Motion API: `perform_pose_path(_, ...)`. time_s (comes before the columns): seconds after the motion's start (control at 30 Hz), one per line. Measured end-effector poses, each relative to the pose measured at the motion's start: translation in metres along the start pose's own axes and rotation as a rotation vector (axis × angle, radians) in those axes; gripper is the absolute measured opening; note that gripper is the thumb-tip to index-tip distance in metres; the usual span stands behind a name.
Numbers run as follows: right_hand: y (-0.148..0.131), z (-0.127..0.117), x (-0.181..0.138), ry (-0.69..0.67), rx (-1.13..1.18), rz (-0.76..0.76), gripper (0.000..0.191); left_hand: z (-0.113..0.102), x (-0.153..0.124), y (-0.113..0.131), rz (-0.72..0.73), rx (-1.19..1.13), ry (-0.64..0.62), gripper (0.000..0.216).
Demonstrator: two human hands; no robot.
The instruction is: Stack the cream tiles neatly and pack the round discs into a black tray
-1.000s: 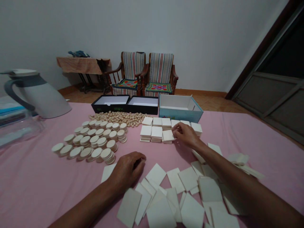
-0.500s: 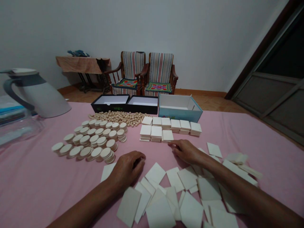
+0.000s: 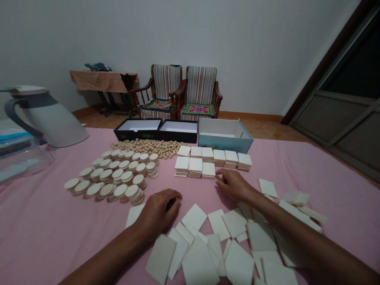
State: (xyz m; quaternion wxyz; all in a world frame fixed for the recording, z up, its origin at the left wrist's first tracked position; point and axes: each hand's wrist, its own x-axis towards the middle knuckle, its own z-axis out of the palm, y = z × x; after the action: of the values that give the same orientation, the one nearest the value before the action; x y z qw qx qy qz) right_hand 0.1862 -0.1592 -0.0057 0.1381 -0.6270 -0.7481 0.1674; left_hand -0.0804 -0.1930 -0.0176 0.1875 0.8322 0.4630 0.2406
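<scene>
My right hand [image 3: 233, 184] is at the right side of the last stack of square wooden tiles [image 3: 208, 169] in the front row. Its index finger reaches to the stack's edge, thumb held apart below, with no tile between them. My left hand [image 3: 160, 209] rests on the pink cloth, fingers loosely curled in and nothing visible in them. A pale tile [image 3: 135, 213] lies partly beneath that hand. Loose square tiles [image 3: 200, 263] are spread in an overlapping heap between my forearms, some hidden under the right one.
Stacked round wooden discs [image 3: 121, 190] stand in rows at left, behind them a pile of small wooden pieces [image 3: 151, 147]. Two black trays [image 3: 178, 136] and a light blue box [image 3: 225, 141] line the back. A grey-white jug [image 3: 56, 118] stands far left.
My right hand has shifted slightly to the right and away from me. The top of the front row's last stack now sits straighter, a little further left. My left hand stays put.
</scene>
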Motion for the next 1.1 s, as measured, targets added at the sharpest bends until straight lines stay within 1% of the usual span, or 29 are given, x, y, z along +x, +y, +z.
perform_pose_path(0.13, -0.002, -0.006, -0.001, 0.020, 0.012, 0.024, 0.028, -0.001, 0.001, 0.001, -0.009, 0.008, -0.001, 0.020)
perform_pose_path(0.2, -0.004, -0.013, -0.008, -0.003, 0.049, 0.012, 0.025, -0.001, 0.001, 0.001, -0.007, 0.012, -0.013, 0.020)
perform_pose_path(0.27, -0.006, -0.021, -0.020, -0.103, 0.120, -0.063, 0.019, -0.001, 0.001, 0.001, -0.010, 0.011, -0.020, 0.020)
perform_pose_path(0.33, -0.011, -0.028, -0.035, -0.232, 0.170, -0.179, 0.016, -0.001, 0.000, 0.000, -0.016, 0.012, -0.014, 0.020)
perform_pose_path(0.37, -0.013, -0.031, -0.044, -0.281, 0.170, -0.231, 0.019, -0.001, 0.000, 0.001, -0.018, 0.012, -0.011, 0.020)
perform_pose_path(0.43, -0.019, -0.034, -0.059, -0.337, 0.118, -0.303, 0.032, -0.001, 0.001, 0.001, -0.016, 0.012, -0.009, 0.020)
perform_pose_path(0.5, -0.025, -0.035, -0.072, -0.369, 0.043, -0.341, 0.045, -0.001, 0.001, 0.001, -0.012, 0.010, -0.008, 0.020)
perform_pose_path(0.53, -0.027, -0.034, -0.076, -0.385, 0.013, -0.348, 0.048, -0.001, 0.002, 0.002, -0.013, 0.010, -0.005, 0.020)
perform_pose_path(0.63, -0.032, -0.028, -0.083, -0.390, -0.057, -0.341, 0.051, 0.000, 0.002, 0.001, -0.017, 0.022, 0.004, 0.020)
perform_pose_path(0.77, -0.038, -0.021, -0.085, -0.344, -0.144, -0.327, 0.051, 0.001, 0.001, 0.001, -0.029, 0.051, -0.006, 0.020)
perform_pose_path(0.93, -0.048, -0.024, -0.085, -0.346, -0.228, -0.329, 0.048, 0.001, 0.001, 0.001, -0.042, 0.041, -0.008, 0.021)
perform_pose_path(1.1, -0.046, -0.024, -0.081, -0.341, -0.207, -0.353, 0.042, 0.001, 0.002, 0.000, -0.012, 0.065, 0.005, 0.021)
